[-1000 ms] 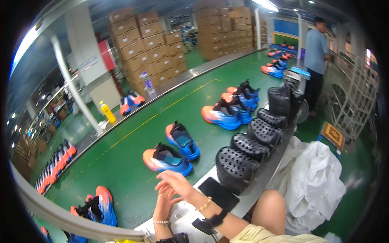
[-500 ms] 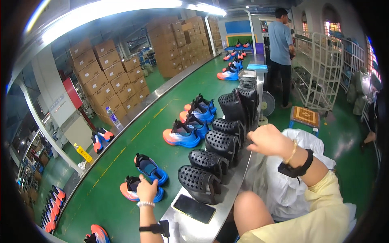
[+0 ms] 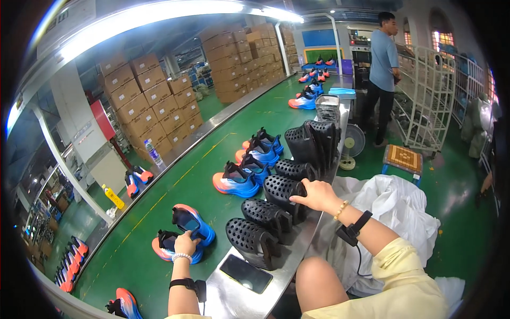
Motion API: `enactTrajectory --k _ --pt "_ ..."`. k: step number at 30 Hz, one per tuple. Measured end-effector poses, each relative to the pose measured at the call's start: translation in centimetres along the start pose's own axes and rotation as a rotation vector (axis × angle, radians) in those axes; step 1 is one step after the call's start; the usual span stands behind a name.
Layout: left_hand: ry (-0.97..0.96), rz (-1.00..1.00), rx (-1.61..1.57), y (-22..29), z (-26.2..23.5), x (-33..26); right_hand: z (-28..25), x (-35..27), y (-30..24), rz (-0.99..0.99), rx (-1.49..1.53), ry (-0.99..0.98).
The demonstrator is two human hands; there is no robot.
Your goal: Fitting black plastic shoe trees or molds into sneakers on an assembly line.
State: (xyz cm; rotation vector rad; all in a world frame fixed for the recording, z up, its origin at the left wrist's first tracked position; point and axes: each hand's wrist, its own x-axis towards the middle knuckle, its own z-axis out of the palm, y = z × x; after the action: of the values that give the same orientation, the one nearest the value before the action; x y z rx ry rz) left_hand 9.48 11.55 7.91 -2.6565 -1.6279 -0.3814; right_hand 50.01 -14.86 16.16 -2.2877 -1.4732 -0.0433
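At the near edge of the green worktop, my left hand (image 3: pixel 186 244) is closed over the heel opening of an orange-and-blue sneaker (image 3: pixel 164 244). A second sneaker (image 3: pixel 195 220) of the same colours lies just behind it. My right hand (image 3: pixel 317 195) has its thumb over the edge of a black perforated plastic shell (image 3: pixel 281 189), with the other fingers curled behind and partly hidden. That shell stands in a row of similar ones along the metal ledge. Nearest me in the row is another perforated shell (image 3: pixel 247 236).
A phone (image 3: pixel 246 274) lies on the metal ledge (image 3: pixel 226 300). More sneakers (image 3: pixel 234 181) stand on the green worktop (image 3: pixel 154 207). Beyond are stacked cartons (image 3: pixel 159 101). A person (image 3: pixel 383 64) stands by a white rack (image 3: pixel 425 95); a stool (image 3: pixel 404 159) and white sacks (image 3: pixel 388 207) are at right.
My right hand has come down and left from the air onto a black perforated shell. The sneaker behind my left hand has turned, its orange toe now pointing away. The person at the back has turned.
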Motion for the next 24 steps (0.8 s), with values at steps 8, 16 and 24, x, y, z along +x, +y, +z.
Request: enactTrajectory --k 8,16,24 --pt "0.042 0.073 -0.232 5.0 -3.0 -8.1 0.7 1.5 -0.2 0.002 -0.036 0.108" --pt "0.549 -0.183 -0.32 1.2 -3.0 -9.5 -9.0 -0.6 -12.5 -0.157 0.057 0.191" --pt "0.552 -0.203 -0.666 -0.1 -1.5 -12.1 -3.8 -3.1 -30.3 -0.613 -0.232 -0.212"
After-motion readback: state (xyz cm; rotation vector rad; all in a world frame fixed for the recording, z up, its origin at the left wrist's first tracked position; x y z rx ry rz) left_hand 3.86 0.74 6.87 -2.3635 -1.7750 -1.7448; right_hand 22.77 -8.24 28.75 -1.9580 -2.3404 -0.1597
